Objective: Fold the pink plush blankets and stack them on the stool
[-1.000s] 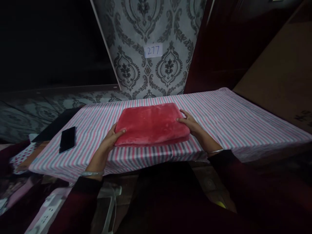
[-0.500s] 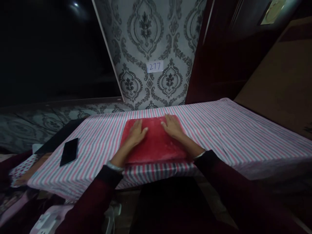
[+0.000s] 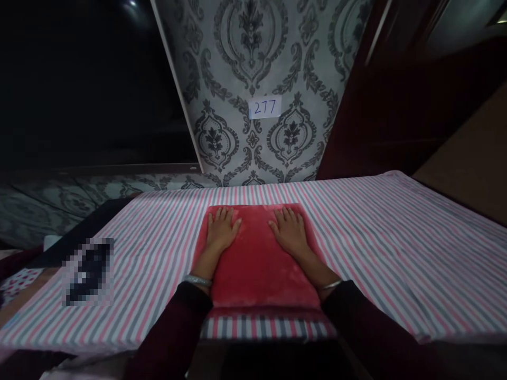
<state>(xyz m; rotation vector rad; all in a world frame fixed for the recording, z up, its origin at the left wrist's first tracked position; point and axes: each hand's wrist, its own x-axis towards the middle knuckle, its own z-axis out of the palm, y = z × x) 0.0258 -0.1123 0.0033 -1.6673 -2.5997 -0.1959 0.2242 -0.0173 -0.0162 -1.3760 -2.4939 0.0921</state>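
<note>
A red, plush-looking folded cloth [image 3: 257, 264] lies as a flat rectangle at the front of the table, its near side close to the table edge. My left hand [image 3: 222, 229] rests palm down on its far left part, fingers stretched forward and thumb apart. On the far right part lies my right hand [image 3: 290, 231], also flat with the fingers spread. Both palms touch the cloth's upper surface, and neither hand grips anything. Whether the cloth is a blanket or a towel cannot be told.
A striped tablecloth [image 3: 368, 237] covers the table. At the left lies a dark object [image 3: 90, 272], blurred by pixels. Behind stand a patterned wall with a paper marked 277 [image 3: 265, 107] and a large black screen [image 3: 87, 84]. Brown cardboard [image 3: 471, 153] is at the right.
The view has moved closer to the table. My hands have gone from blurred, slightly raised-looking poses to lying flat on the red cloth, near its far corners.
</note>
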